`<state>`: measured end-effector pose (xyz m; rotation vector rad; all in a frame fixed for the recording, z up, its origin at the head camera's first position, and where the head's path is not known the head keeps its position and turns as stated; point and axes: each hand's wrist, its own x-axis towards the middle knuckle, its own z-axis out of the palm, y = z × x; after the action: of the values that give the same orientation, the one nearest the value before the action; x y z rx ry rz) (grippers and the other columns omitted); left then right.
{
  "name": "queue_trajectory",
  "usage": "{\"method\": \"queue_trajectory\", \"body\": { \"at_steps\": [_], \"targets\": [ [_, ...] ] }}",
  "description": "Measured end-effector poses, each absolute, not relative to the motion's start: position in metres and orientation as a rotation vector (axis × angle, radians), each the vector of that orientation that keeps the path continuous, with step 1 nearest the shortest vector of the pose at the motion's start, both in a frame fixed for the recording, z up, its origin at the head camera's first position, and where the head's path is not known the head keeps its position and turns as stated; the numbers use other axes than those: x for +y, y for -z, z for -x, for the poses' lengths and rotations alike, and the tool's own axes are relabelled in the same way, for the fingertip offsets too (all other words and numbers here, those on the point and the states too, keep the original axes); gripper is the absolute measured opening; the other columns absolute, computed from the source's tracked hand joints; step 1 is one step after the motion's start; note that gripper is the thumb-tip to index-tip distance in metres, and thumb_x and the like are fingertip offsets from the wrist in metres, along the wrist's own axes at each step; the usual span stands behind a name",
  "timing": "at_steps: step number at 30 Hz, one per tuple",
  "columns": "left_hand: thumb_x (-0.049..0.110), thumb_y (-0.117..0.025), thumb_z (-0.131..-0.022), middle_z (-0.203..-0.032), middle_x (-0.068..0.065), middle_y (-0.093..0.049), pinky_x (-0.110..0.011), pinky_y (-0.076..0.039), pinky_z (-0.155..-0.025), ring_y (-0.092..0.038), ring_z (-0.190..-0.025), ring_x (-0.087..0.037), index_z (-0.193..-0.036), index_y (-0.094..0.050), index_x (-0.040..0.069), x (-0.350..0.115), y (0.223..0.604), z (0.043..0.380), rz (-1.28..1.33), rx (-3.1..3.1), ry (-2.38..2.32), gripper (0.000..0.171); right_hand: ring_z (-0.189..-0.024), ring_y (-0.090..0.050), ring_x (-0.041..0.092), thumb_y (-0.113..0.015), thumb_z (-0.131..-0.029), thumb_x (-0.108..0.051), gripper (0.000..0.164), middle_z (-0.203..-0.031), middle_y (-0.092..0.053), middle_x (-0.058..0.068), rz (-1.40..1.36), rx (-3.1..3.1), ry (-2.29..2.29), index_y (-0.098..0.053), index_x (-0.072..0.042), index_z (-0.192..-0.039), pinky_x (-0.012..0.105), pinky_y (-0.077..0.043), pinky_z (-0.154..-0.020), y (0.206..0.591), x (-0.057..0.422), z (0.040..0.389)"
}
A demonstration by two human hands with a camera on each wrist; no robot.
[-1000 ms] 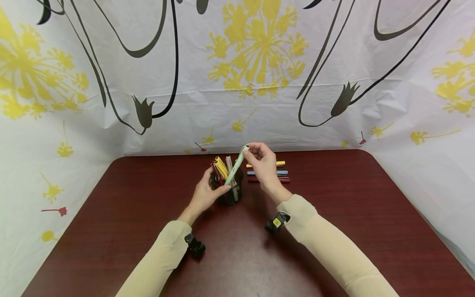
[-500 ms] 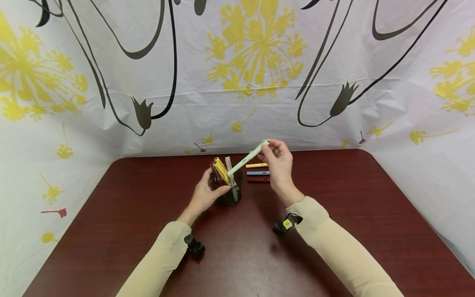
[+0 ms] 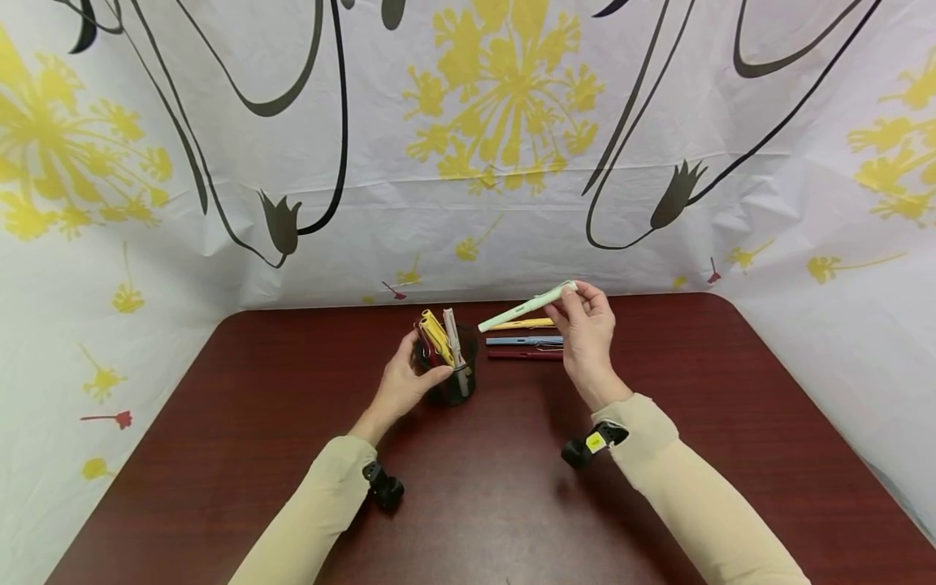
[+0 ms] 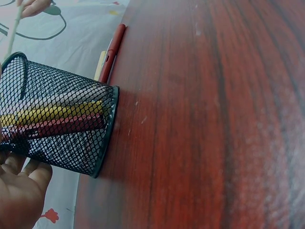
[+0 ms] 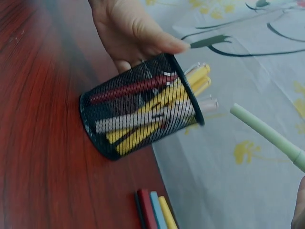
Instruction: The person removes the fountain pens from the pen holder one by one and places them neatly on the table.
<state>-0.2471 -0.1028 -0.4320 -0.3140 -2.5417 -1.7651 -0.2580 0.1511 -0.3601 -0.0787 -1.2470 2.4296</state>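
Note:
A black mesh pen cup (image 3: 459,390) stands upright near the table's back edge. My left hand (image 3: 400,383) grips it from the left, thumb at the near rim and fingers round the far side. Inside lean yellow pens (image 3: 437,335), a pale grey or whitish pen (image 3: 452,333) and a dark red pen (image 5: 124,90). Right of the cup, my right hand (image 3: 591,341) pinches a light green pen (image 3: 521,310) by its capped end. That pen slants in the air, its free end pointing left and down, apart from the cup rim.
Beside the cup, a yellow pen (image 3: 534,323), a blue pen (image 3: 521,341) and a dark red pen (image 3: 522,355) lie in parallel on the dark wood table (image 3: 468,504). My right hand partly covers their right ends. A patterned white cloth (image 3: 468,219) hangs behind the table.
My right hand has drawn the light green pen out of the cup and carried it right, tilting it closer to level. My left hand stays on the cup.

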Motion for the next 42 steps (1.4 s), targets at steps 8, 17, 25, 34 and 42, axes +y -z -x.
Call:
{"method": "queue_trajectory", "body": {
  "at_steps": [8,17,25,34,42],
  "targets": [
    [0.018,-0.076,-0.079,-0.143,-0.018,-0.042,-0.044,-0.038,-0.104,-0.044,-0.130,-0.028,-0.146,-0.028,0.007,-0.102,0.432,0.246,0.310,-2.530,1.791,0.083,-0.069,-0.060,0.008,-0.054,-0.092,0.001,0.013,-0.079,-0.057,-0.002,0.222,-1.253,-2.422,-0.053,-0.008,-0.102,0.021,-0.055,-0.064,0.378,0.170,0.259],
    [0.021,-0.076,-0.079,-0.143,-0.017,-0.043,-0.044,-0.038,-0.104,-0.045,-0.129,-0.028,-0.146,-0.029,0.008,-0.103,0.432,0.246,0.305,-2.538,1.776,0.083,-0.071,-0.060,0.005,-0.054,-0.092,0.000,0.012,-0.079,-0.057,-0.003,0.326,-1.451,-2.420,-0.050,-0.010,-0.099,0.018,-0.054,-0.068,0.402,0.185,0.252],
    [0.020,-0.077,-0.079,-0.143,-0.018,-0.042,-0.044,-0.038,-0.104,-0.044,-0.130,-0.029,-0.146,-0.029,0.007,-0.103,0.432,0.245,0.307,-2.535,1.774,0.083,-0.073,-0.061,0.004,-0.054,-0.091,0.003,0.016,-0.078,-0.056,-0.005,0.332,-1.637,-2.432,-0.047,-0.008,-0.101,0.021,-0.054,-0.074,0.418,0.194,0.247],
    [0.022,-0.076,-0.080,-0.143,-0.017,-0.042,-0.045,-0.038,-0.104,-0.043,-0.131,-0.029,-0.146,-0.028,0.008,-0.103,0.433,0.246,0.311,-2.541,1.774,0.084,-0.071,-0.061,0.004,-0.054,-0.089,0.010,0.018,-0.073,-0.058,-0.005,0.296,-1.735,-2.446,-0.047,-0.003,-0.099,0.022,-0.055,-0.074,0.428,0.198,0.246],
    [0.020,-0.075,-0.081,-0.144,-0.018,-0.040,-0.045,-0.037,-0.105,-0.042,-0.132,-0.029,-0.147,-0.026,0.007,-0.103,0.431,0.247,0.317,-2.547,1.790,0.084,-0.075,-0.066,0.004,-0.055,-0.089,0.008,0.018,-0.075,-0.063,-0.006,0.142,-1.914,-2.415,-0.046,0.005,-0.105,0.023,-0.054,-0.078,0.432,0.207,0.246]
  ]
}}
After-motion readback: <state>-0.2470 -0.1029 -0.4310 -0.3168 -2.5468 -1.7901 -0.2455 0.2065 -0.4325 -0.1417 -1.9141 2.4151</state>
